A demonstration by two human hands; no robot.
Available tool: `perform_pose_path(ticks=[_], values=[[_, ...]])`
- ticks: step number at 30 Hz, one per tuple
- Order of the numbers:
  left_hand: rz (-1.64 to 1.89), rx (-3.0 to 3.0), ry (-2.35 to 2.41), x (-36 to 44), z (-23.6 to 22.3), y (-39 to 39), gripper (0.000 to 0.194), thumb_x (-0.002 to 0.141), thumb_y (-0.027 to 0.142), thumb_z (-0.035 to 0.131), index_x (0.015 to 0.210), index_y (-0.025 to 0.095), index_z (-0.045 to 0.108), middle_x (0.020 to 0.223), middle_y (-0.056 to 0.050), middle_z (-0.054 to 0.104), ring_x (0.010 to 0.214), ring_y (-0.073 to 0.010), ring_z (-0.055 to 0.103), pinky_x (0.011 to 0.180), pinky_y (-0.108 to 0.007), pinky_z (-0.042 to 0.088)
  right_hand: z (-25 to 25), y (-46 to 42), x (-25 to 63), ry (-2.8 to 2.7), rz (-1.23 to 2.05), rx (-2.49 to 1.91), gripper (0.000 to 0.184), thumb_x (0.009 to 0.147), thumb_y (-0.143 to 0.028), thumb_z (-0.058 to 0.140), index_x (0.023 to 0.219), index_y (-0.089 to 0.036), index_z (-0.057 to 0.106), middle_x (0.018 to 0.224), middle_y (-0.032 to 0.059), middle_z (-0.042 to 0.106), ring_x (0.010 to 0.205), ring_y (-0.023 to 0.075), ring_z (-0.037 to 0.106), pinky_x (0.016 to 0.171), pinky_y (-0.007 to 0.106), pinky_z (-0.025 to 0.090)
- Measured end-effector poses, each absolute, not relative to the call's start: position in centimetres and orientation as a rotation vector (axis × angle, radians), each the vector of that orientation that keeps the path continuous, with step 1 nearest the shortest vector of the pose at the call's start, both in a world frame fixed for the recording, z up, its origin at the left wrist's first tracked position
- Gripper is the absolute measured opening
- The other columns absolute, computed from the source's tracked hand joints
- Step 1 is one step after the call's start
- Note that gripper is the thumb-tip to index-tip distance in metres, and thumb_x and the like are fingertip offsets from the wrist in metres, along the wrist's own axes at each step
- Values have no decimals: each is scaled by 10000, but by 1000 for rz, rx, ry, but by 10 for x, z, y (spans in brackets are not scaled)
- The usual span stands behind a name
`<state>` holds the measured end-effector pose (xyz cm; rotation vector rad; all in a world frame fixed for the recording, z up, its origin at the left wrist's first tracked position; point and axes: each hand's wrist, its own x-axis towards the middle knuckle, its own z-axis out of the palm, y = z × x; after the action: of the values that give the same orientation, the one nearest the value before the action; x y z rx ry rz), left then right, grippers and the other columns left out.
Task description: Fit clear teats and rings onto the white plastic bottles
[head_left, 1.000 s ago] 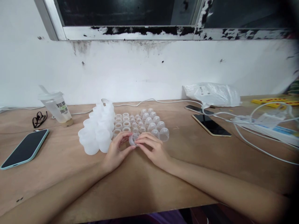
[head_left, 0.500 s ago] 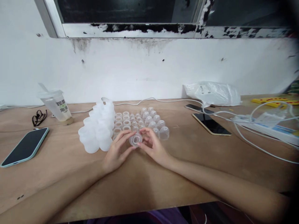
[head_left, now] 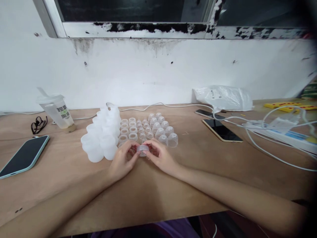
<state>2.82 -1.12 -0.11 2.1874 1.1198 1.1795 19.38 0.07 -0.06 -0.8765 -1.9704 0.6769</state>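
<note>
Between both hands, just above the wooden table (head_left: 138,188), is a clear plastic screw ring (head_left: 143,148) with a clear part showing below it. My left hand (head_left: 125,158) pinches its left side with thumb and fingers. On the right side, my right hand (head_left: 159,155) grips it the same way. Behind the hands stand rows of loose clear rings (head_left: 133,129), small clear nipple-shaped pieces (head_left: 149,135) and clear dome caps (head_left: 172,140). Several frosted white bottles (head_left: 95,150) are grouped to the left of the rings.
At the left are a drink cup (head_left: 60,112), black glasses (head_left: 39,125) and a phone (head_left: 24,156). To the right lie a phone with a gold edge (head_left: 222,130), a darker phone (head_left: 209,114), a plastic bag (head_left: 223,98) and a power strip (head_left: 297,137) with white cables.
The ring has tipped from facing me with its round opening to showing its side edge. Both hands have closed in around it. The view has shifted slightly.
</note>
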Motion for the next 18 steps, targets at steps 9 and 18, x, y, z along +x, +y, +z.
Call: perform_pose_path(ticks=[9,18], values=[[1125,2157,1172,29,-4,-11,72,756,202,459,816,173,487,775,-16,550,698,-126,522,646,-260,439,2,-4,194,-2051,547,-881,114,788,-198,450,845,-202,548,741,5,474,627,91,468,527,199,399],[1051,2122,1158,31,-2,-12,53,771,215,458,792,171,481,742,-5,549,647,-111,526,592,-229,428,-3,0,192,-2059,585,-919,75,774,-179,462,759,-179,536,681,-12,491,599,84,468,534,201,383]])
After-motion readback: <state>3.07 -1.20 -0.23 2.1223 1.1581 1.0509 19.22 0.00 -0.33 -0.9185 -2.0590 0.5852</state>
